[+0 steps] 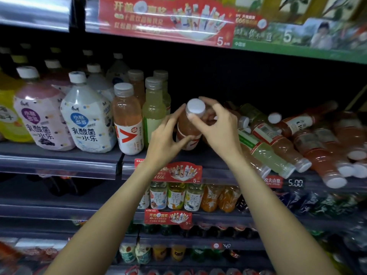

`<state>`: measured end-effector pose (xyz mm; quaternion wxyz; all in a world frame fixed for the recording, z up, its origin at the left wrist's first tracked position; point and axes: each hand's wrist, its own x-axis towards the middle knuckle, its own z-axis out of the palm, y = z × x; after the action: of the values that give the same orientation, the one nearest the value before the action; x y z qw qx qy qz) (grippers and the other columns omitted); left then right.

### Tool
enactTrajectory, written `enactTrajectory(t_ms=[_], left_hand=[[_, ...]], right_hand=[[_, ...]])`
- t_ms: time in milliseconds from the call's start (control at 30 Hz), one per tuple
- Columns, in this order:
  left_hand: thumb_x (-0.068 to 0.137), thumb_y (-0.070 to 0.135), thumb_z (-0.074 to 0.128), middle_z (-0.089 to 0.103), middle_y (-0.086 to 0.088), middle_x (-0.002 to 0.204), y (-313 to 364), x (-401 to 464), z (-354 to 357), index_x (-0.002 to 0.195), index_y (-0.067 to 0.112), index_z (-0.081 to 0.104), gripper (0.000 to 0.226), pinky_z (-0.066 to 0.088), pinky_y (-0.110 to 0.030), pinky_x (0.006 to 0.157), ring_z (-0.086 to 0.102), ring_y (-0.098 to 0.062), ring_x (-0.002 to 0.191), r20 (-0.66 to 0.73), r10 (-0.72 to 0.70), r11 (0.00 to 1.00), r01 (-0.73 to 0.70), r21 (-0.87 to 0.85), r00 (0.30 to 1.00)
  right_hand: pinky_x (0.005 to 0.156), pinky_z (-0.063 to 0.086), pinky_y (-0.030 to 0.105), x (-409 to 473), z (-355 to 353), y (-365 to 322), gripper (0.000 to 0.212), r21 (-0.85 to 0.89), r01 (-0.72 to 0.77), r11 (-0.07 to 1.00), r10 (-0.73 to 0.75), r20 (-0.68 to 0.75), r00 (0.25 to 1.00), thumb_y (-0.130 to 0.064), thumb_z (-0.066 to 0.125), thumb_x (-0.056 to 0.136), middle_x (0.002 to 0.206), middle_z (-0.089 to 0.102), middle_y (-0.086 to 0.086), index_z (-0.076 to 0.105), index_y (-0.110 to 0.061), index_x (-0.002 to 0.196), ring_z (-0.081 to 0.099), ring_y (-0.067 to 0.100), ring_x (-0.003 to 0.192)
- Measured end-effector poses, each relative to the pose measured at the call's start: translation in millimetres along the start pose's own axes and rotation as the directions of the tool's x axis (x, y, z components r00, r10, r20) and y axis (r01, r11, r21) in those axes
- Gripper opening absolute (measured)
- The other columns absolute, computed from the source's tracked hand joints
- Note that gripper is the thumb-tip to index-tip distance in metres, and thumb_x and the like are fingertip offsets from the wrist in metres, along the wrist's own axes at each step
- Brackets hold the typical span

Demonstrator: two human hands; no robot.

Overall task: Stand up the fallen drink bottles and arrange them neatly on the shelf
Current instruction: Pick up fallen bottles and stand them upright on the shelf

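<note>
Both hands are gripping one pink drink bottle (pixel 188 126) on the shelf (pixel 59 155): left hand (pixel 164 141) curling round its body, right hand (pixel 218 128) pinching near the white cap. Behind, fallen bottles (pixel 288 143) are lying piled to the right.

Your single head-worn wide-angle camera faces the drinks shelf (pixel 59 155) close up, angled slightly downward; lower shelves fill the near foreground, upper signage (pixel 164 20) the far top.
</note>
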<state>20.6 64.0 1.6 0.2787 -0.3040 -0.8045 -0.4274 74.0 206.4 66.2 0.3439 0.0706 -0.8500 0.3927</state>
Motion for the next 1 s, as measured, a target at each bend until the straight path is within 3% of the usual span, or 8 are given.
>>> enactTrajectory(t_ms=[167, 333, 500, 600, 667, 767, 867, 1000], left_hand=[[0.079, 0.044, 0.070, 0.053, -0.005, 0.139, -0.2, 18.2, 12.7, 0.149, 0.031, 0.028, 0.083, 0.051, -0.042, 0.095, 0.056, -0.022, 0.121, -0.051, -0.167, 0.984, 0.164, -0.065, 0.985], [0.086, 0.035, 0.067, 0.060, -0.007, 0.131, 0.4, 24.3, 22.0, 0.149, 0.021, 0.032, 0.073, 0.054, -0.036, 0.088, 0.064, -0.022, 0.109, -0.102, -0.236, 0.970, 0.227, -0.091, 0.966], [0.092, 0.026, 0.057, 0.066, -0.005, 0.119, 8.0, 13.3, 11.1, 0.141, 0.017, 0.045, 0.051, 0.052, -0.032, 0.089, 0.063, -0.014, 0.105, -0.088, -0.221, 0.969, 0.208, -0.136, 0.971], [0.087, 0.015, 0.059, 0.064, -0.012, 0.110, 4.6, -4.0, -5.4, 0.122, 0.006, 0.059, 0.036, 0.043, -0.020, 0.084, 0.053, -0.015, 0.100, -0.359, -0.042, 0.987, 0.094, 0.131, 0.933], [0.082, 0.009, 0.062, 0.058, -0.016, 0.112, -2.2, -11.1, -16.5, 0.120, 0.005, 0.058, 0.038, 0.032, -0.013, 0.091, 0.044, -0.020, 0.105, -0.495, 0.008, 0.964, 0.126, 0.236, 0.869], [0.082, 0.011, 0.064, 0.048, -0.019, 0.130, -16.3, -14.3, -29.2, 0.130, 0.010, 0.049, 0.050, 0.033, -0.029, 0.103, 0.037, -0.026, 0.120, -0.552, -0.049, 0.949, 0.211, 0.235, 0.832], [0.085, 0.014, 0.059, 0.038, -0.022, 0.143, -22.0, -18.8, -33.7, 0.137, 0.010, 0.044, 0.054, 0.032, -0.046, 0.109, 0.031, -0.034, 0.130, -0.496, -0.031, 0.936, 0.199, 0.290, 0.868], [0.083, 0.010, 0.061, 0.030, -0.021, 0.150, -25.9, -23.0, -37.8, 0.141, 0.010, 0.040, 0.062, 0.026, -0.040, 0.114, 0.024, -0.026, 0.138, -0.487, -0.089, 0.939, 0.236, 0.249, 0.869]], right_hand=[[0.084, 0.044, 0.021, -0.6, 5.1, 23.2, 0.068, -0.179, -0.047, 0.983, 0.058, 0.053, 0.997, -0.013, 0.065, 0.084, 0.116, 0.059, 0.011, 0.033, -0.017, 0.144, 0.059, 0.016, 0.098], [0.068, 0.051, 0.033, -23.5, 40.2, 48.0, 0.085, -0.241, -0.110, 0.964, 0.146, 0.137, 0.980, -0.014, 0.063, 0.086, 0.100, 0.068, 0.018, 0.007, -0.012, 0.151, 0.067, 0.031, 0.084], [0.077, 0.049, 0.040, -15.0, 60.4, 58.0, 0.085, -0.382, -0.088, 0.920, 0.110, 0.038, 0.993, -0.031, 0.062, 0.088, 0.121, 0.055, 0.022, 0.008, -0.007, 0.149, 0.058, 0.037, 0.103], [0.090, 0.046, 0.041, -0.6, 69.5, 59.5, 0.087, -0.369, -0.152, 0.917, 0.175, 0.030, 0.984, -0.036, 0.063, 0.087, 0.138, 0.039, 0.018, 0.008, -0.011, 0.150, 0.048, 0.034, 0.118], [0.091, 0.044, 0.040, 11.4, 76.2, 58.7, 0.087, -0.400, -0.202, 0.894, 0.228, 0.019, 0.973, -0.032, 0.063, 0.088, 0.140, 0.032, 0.016, 0.006, -0.012, 0.150, 0.046, 0.033, 0.120], [0.093, 0.044, 0.043, 23.2, 85.2, 56.7, 0.088, -0.410, -0.289, 0.865, 0.327, 0.023, 0.945, -0.024, 0.060, 0.091, 0.144, 0.028, 0.017, -0.003, -0.015, 0.150, 0.047, 0.034, 0.122], [0.098, 0.041, 0.042, 24.1, 93.9, 58.6, 0.078, -0.301, -0.297, 0.906, 0.320, 0.030, 0.947, -0.009, 0.053, 0.094, 0.149, 0.024, 0.016, 0.001, -0.018, 0.150, 0.047, 0.034, 0.124], [0.106, 0.034, 0.036, 24.0, 107.2, 57.5, 0.067, -0.227, -0.177, 0.958, 0.204, 0.099, 0.974, -0.003, 0.052, 0.092, 0.153, 0.017, 0.011, 0.018, -0.014, 0.148, 0.035, 0.028, 0.133]])
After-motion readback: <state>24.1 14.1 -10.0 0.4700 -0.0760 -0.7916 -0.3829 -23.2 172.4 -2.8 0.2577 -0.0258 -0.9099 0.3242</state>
